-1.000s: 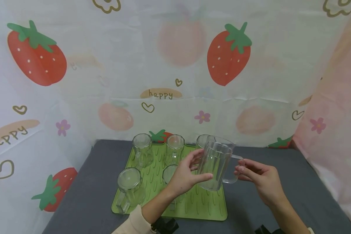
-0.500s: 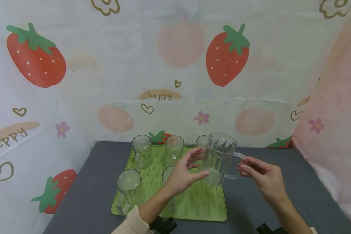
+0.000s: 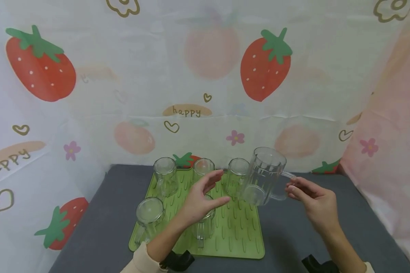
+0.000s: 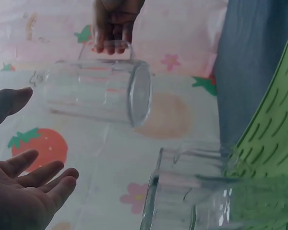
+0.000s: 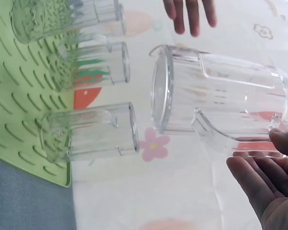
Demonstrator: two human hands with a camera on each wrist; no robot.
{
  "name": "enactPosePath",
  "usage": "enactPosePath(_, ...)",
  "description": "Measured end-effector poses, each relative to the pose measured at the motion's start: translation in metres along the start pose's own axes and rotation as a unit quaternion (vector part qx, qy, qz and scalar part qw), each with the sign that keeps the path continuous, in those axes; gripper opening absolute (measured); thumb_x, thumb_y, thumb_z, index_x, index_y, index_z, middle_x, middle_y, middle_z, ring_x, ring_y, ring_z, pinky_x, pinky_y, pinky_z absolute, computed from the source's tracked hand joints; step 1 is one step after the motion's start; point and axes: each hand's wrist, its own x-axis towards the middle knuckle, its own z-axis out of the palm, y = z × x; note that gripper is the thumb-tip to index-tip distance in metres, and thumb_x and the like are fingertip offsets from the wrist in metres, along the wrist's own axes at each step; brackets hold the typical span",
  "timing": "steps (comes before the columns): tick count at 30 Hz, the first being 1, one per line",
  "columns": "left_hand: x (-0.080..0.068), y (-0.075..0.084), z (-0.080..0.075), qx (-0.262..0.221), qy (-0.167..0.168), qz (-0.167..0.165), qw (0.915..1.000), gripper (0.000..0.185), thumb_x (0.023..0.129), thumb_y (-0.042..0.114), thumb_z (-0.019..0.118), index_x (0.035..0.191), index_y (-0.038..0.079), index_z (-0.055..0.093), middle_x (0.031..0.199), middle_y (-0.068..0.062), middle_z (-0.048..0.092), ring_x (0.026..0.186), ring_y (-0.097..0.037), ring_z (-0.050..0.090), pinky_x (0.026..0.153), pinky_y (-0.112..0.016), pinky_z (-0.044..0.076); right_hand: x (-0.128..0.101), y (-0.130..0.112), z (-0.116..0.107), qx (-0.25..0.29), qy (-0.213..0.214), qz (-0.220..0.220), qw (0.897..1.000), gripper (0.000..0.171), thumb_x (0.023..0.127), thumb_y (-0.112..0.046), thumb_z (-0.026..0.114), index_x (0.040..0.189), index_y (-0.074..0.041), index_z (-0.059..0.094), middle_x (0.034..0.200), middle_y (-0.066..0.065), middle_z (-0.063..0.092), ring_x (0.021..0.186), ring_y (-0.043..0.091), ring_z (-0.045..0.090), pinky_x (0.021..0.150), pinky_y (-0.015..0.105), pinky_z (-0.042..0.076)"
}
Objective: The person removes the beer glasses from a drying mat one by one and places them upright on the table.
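By its handle, my right hand [image 3: 316, 201] holds a clear glass mug [image 3: 264, 176], mouth up, raised over the right side of a green drying mat [image 3: 239, 242]. Thumb and fingertips pinch the handle in the right wrist view, where the mug [image 5: 221, 93] shows its round base. My left hand [image 3: 199, 201] is apart from the mug, over the middle of the mat, thumb and fingers spread with nothing between them. Close by it, an upside-down glass mug [image 3: 204, 227] stands in the front row, partly hidden by the left forearm.
More upside-down mugs stand on the mat: one front left [image 3: 150, 212], and a back row with a left mug [image 3: 165, 176], a middle mug [image 3: 202, 167] and a right mug [image 3: 237, 178]. A grey cloth [image 3: 304, 231] covers the table. Behind hangs a strawberry-print curtain [image 3: 150, 57].
The left hand has drawn away from the mug, to the left. Meanwhile the right hand has raised the mug a little and carried it rightward, uncovering the back right mug.
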Motion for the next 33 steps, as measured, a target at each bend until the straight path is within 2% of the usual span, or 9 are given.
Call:
enactPosePath(4, -0.007, 0.003, -0.012, 0.014, 0.008, -0.012, 0.9998, 0.067, 0.086, 0.011, 0.074, 0.145, 0.011, 0.043, 0.151, -0.009, 0.045, 0.143, -0.028, 0.039, 0.118, -0.04, 0.032, 0.003, 0.002, -0.003, -0.005, 0.021, -0.008, 1.0, 0.027, 0.085, 0.011, 0.067, 0.11, 0.02, 0.063, 0.088, -0.006, 0.076, 0.078, 0.007, 0.073, 0.068, 0.023, 0.059)
enactPosePath(8, -0.015, 0.007, -0.024, 0.029, 0.008, -0.005, 0.9995, 0.069, 0.086, 0.01, 0.074, 0.146, 0.01, 0.041, 0.152, -0.012, 0.042, 0.143, -0.029, 0.038, 0.118, -0.043, 0.032, 0.006, 0.005, -0.005, -0.011, 0.04, -0.019, 0.999, 0.025, 0.084, 0.013, 0.066, 0.108, 0.019, 0.064, 0.087, -0.005, 0.076, 0.077, 0.007, 0.073, 0.068, 0.022, 0.059)
enactPosePath(13, -0.025, 0.011, -0.042, 0.073, 0.018, -0.003, 0.9971, 0.07, 0.086, 0.015, 0.075, 0.147, 0.013, 0.04, 0.153, -0.01, 0.042, 0.144, -0.03, 0.037, 0.118, -0.048, 0.031, 0.009, 0.009, -0.008, -0.022, 0.061, -0.025, 0.998, 0.023, 0.084, 0.015, 0.066, 0.106, 0.019, 0.065, 0.088, -0.004, 0.076, 0.076, 0.006, 0.073, 0.068, 0.02, 0.058)
enactPosePath(18, -0.035, 0.01, -0.058, 0.11, 0.033, 0.025, 0.993, 0.07, 0.085, 0.014, 0.076, 0.147, 0.012, 0.041, 0.152, -0.009, 0.043, 0.143, -0.031, 0.037, 0.116, -0.05, 0.032, 0.014, 0.014, -0.01, -0.034, 0.086, -0.014, 0.996, 0.023, 0.083, 0.014, 0.067, 0.105, 0.018, 0.066, 0.086, -0.006, 0.075, 0.075, 0.005, 0.072, 0.067, 0.019, 0.058)
enactPosePath(20, -0.04, 0.01, -0.065, 0.124, 0.042, 0.04, 0.9905, 0.071, 0.085, 0.012, 0.076, 0.147, 0.014, 0.042, 0.151, -0.009, 0.043, 0.143, -0.03, 0.037, 0.116, -0.045, 0.033, 0.016, 0.016, -0.011, -0.033, 0.095, -0.011, 0.995, 0.021, 0.083, 0.014, 0.067, 0.104, 0.016, 0.067, 0.085, -0.007, 0.075, 0.075, 0.004, 0.072, 0.067, 0.019, 0.058)
enactPosePath(22, -0.045, 0.011, -0.072, 0.136, 0.053, 0.05, 0.988, 0.073, 0.084, 0.011, 0.076, 0.147, 0.016, 0.041, 0.152, -0.007, 0.042, 0.143, -0.024, 0.037, 0.117, -0.035, 0.033, 0.018, 0.019, -0.013, -0.03, 0.102, -0.012, 0.994, 0.019, 0.083, 0.014, 0.067, 0.102, 0.014, 0.069, 0.085, -0.008, 0.075, 0.074, 0.004, 0.072, 0.066, 0.019, 0.058)
enactPosePath(27, -0.057, 0.011, -0.091, 0.136, 0.077, 0.074, 0.985, 0.076, 0.082, 0.003, 0.076, 0.148, 0.01, 0.039, 0.153, -0.012, 0.04, 0.139, 0.002, 0.036, 0.112, -0.01, 0.031, 0.022, 0.028, -0.017, -0.014, 0.116, -0.014, 0.993, 0.016, 0.082, 0.01, 0.071, 0.098, 0.006, 0.072, 0.084, -0.007, 0.074, 0.072, 0.004, 0.071, 0.066, 0.018, 0.058)
enactPosePath(29, -0.062, 0.009, -0.098, 0.133, 0.089, 0.086, 0.9834, 0.076, 0.081, -0.001, 0.075, 0.148, 0.006, 0.039, 0.152, -0.014, 0.041, 0.137, 0.007, 0.036, 0.11, -0.009, 0.031, 0.023, 0.031, -0.019, -0.016, 0.125, -0.015, 0.992, 0.016, 0.082, 0.007, 0.072, 0.097, 0.004, 0.073, 0.083, -0.007, 0.074, 0.072, 0.004, 0.071, 0.066, 0.018, 0.058)
enactPosePath(33, -0.071, 0.004, -0.113, 0.132, 0.114, 0.104, 0.9791, 0.077, 0.079, -0.008, 0.074, 0.147, 0.004, 0.04, 0.15, 0.003, 0.044, 0.136, 0.007, 0.038, 0.11, -0.009, 0.032, 0.026, 0.038, -0.02, -0.029, 0.141, -0.013, 0.989, 0.015, 0.081, 0.003, 0.074, 0.096, 0.002, 0.074, 0.083, -0.007, 0.074, 0.071, 0.003, 0.071, 0.066, 0.017, 0.057)
